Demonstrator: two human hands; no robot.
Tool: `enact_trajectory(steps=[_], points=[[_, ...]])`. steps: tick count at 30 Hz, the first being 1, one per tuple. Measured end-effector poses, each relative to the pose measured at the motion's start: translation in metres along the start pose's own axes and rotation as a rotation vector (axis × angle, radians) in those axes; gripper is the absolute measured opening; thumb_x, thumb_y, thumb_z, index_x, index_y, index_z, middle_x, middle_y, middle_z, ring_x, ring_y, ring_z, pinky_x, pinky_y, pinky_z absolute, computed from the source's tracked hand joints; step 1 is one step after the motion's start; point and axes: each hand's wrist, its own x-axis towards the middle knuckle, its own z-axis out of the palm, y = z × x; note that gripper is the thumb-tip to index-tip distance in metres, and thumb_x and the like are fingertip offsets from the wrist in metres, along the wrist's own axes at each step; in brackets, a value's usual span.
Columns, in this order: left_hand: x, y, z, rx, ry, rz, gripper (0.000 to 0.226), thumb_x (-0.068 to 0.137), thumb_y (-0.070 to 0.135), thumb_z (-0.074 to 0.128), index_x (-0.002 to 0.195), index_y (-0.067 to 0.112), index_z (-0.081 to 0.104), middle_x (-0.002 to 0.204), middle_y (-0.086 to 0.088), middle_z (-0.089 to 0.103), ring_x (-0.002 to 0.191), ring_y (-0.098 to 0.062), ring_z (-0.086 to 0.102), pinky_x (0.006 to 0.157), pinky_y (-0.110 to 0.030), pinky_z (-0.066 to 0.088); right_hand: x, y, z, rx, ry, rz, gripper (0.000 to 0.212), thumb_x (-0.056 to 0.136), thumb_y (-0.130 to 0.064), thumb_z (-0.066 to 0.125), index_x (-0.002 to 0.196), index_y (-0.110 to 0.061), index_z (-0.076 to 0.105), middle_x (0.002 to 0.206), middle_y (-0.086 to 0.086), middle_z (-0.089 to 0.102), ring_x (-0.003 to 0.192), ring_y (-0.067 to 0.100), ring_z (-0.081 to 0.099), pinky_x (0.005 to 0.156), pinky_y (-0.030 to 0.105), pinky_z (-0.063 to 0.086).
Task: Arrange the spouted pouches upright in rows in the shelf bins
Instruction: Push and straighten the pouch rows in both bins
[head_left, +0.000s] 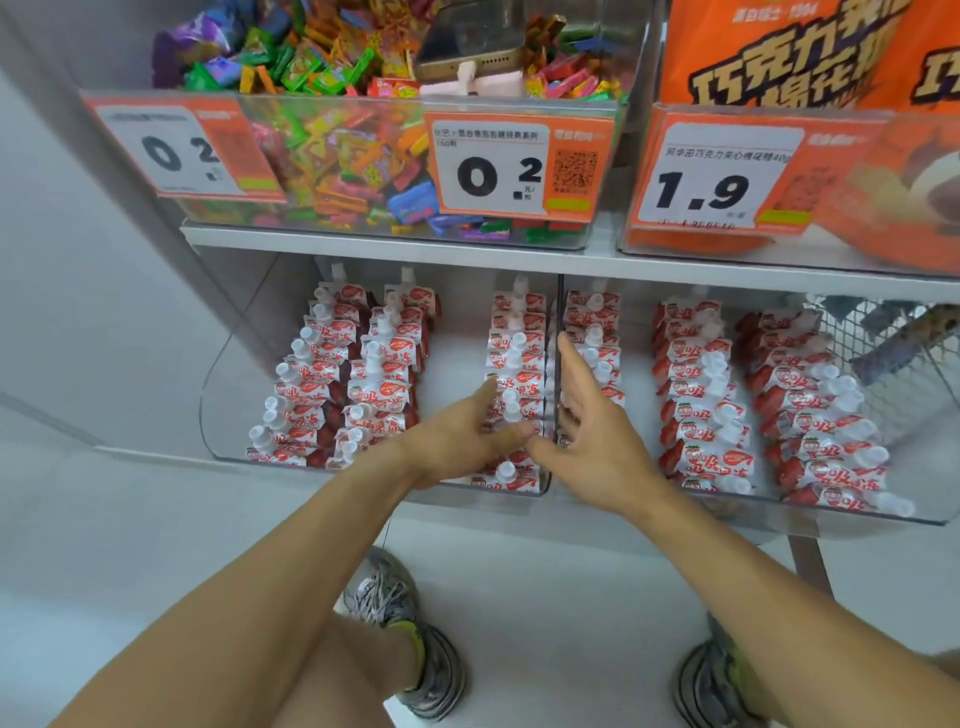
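Left hand (462, 441): over near end of left bin's right row, fingers straight, pointing right; fingertips blurred, seem to touch a pouch cap, no clear grip.
Right hand (592, 431): at the divider between the bins, fingers spread wide and straight, tips toward far side; lower fingers partly hidden behind the bin wall, can't tell if they touch a pouch.
Pouches (384, 364): red/white, white caps, upright in rows.
Left bin (223, 395): clear; 2 rows at left, gap, 1 row at right (519, 338); that row's near part hidden under left hand.
Right bin (924, 514): clear; 3 rows; right edge blurred, near pouches cut by the front wall.
Shelf (395, 244): far ends of rows shadowed under it, count unclear.
Candy bin (332, 156): above, mixed wrappers; a phone (467, 47) lies on top, upper part cut off by frame.
Price tags (498, 166): "0.2", "1.9"; small print unreadable, left tag blurred.
Orange bags (800, 52): top right, cut off.
Wire basket (883, 348): far right, blurred, contents unclear.
Shoes (415, 639): on floor, right one cut off by arm.
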Motion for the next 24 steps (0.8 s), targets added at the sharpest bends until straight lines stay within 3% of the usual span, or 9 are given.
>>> enact_trajectory(steps=[5, 9, 12, 14, 15, 17, 19, 22, 24], points=[[-0.008, 0.007, -0.001, -0.212, 0.032, -0.072, 0.095, 0.086, 0.042, 0.068, 0.156, 0.022, 0.008, 0.160, -0.001, 0.020, 0.138, -0.013, 0.032, 0.112, -0.038, 0.034, 0.001, 0.001, -0.001, 0.087, -0.014, 0.011, 0.104, 0.083, -0.001, 0.077, 0.158, -0.036, 0.013, 0.163, -0.017, 0.019, 0.146, 0.000, 0.021, 0.109, 0.009, 0.032], [-0.015, 0.011, -0.006, -0.270, 0.019, -0.180, 0.077, 0.088, 0.032, 0.069, 0.150, 0.015, 0.026, 0.153, -0.004, 0.036, 0.124, -0.022, 0.050, 0.095, -0.042, 0.049, -0.001, -0.002, -0.009, 0.148, -0.063, 0.031, 0.108, 0.079, 0.006, 0.079, 0.157, -0.033, 0.015, 0.163, -0.015, 0.020, 0.148, 0.001, 0.019, 0.118, 0.024, 0.027], [-0.011, 0.011, 0.000, -0.305, 0.014, -0.194, 0.057, 0.091, 0.022, 0.067, 0.141, 0.017, 0.039, 0.125, 0.005, 0.055, 0.114, -0.021, 0.058, 0.084, -0.037, 0.046, -0.002, -0.004, -0.009, 0.144, -0.075, 0.030, 0.108, 0.079, 0.008, 0.077, 0.157, -0.033, 0.014, 0.164, -0.015, 0.018, 0.147, -0.002, 0.019, 0.119, 0.027, 0.026], [-0.011, 0.016, 0.004, -0.328, 0.017, -0.189, 0.022, 0.093, 0.015, 0.064, 0.109, 0.026, 0.052, 0.096, 0.015, 0.056, 0.095, -0.012, 0.059, 0.076, -0.033, 0.045, -0.002, -0.003, -0.008, 0.132, -0.070, 0.028, 0.109, 0.079, 0.008, 0.076, 0.157, -0.033, 0.013, 0.164, -0.015, 0.018, 0.147, -0.002, 0.018, 0.121, 0.030, 0.025], [-0.011, 0.020, 0.004, -0.337, 0.018, -0.194, 0.021, 0.094, 0.014, 0.063, 0.104, 0.026, 0.050, 0.091, 0.016, 0.053, 0.093, -0.012, 0.058, 0.077, -0.034, 0.044, -0.002, -0.003, -0.008, 0.123, -0.070, 0.032, 0.109, 0.080, 0.009, 0.076, 0.158, -0.033, 0.012, 0.164, -0.015, 0.017, 0.147, -0.003, 0.018, 0.121, 0.030, 0.025], [-0.010, 0.022, 0.002, -0.329, 0.015, -0.240, 0.048, 0.092, 0.015, 0.065, 0.134, 0.017, 0.042, 0.113, 0.010, 0.057, 0.111, -0.020, 0.055, 0.088, -0.041, 0.045, -0.001, -0.004, -0.007, 0.117, -0.074, 0.038, 0.108, 0.081, 0.010, 0.074, 0.158, -0.032, 0.012, 0.164, -0.015, 0.016, 0.146, -0.003, 0.017, 0.121, 0.030, 0.024], [-0.012, 0.026, -0.002, -0.330, -0.012, -0.272, 0.082, 0.089, 0.020, 0.069, 0.153, 0.013, 0.017, 0.147, -0.003, 0.043, 0.128, -0.025, 0.049, 0.092, -0.043, 0.046, -0.002, -0.006, -0.007, 0.118, -0.070, 0.037, 0.108, 0.081, 0.012, 0.072, 0.159, -0.031, 0.011, 0.165, -0.014, 0.015, 0.147, -0.003, 0.016, 0.121, 0.029, 0.024], [-0.020, 0.025, -0.011, -0.202, -0.016, -0.244, 0.088, 0.086, 0.036, 0.071, 0.153, 0.014, 0.020, 0.153, -0.006, 0.036, 0.131, -0.025, 0.046, 0.098, -0.042, 0.047, -0.003, -0.012, -0.007, 0.103, -0.085, 0.052, 0.109, 0.081, 0.011, 0.073, 0.158, -0.033, 0.010, 0.165, -0.013, 0.014, 0.144, -0.004, 0.016, 0.120, 0.028, 0.024], [-0.032, 0.021, -0.023, -0.047, 0.128, -0.145, 0.079, 0.085, 0.048, 0.068, 0.149, 0.018, 0.033, 0.150, -0.004, 0.041, 0.129, -0.023, 0.049, 0.104, -0.044, 0.044, -0.005, -0.019, -0.011, 0.071, -0.112, 0.085, 0.108, 0.082, 0.004, 0.076, 0.158, -0.034, 0.009, 0.165, -0.011, 0.016, 0.148, 0.003, 0.018, 0.118, 0.026, 0.025]])
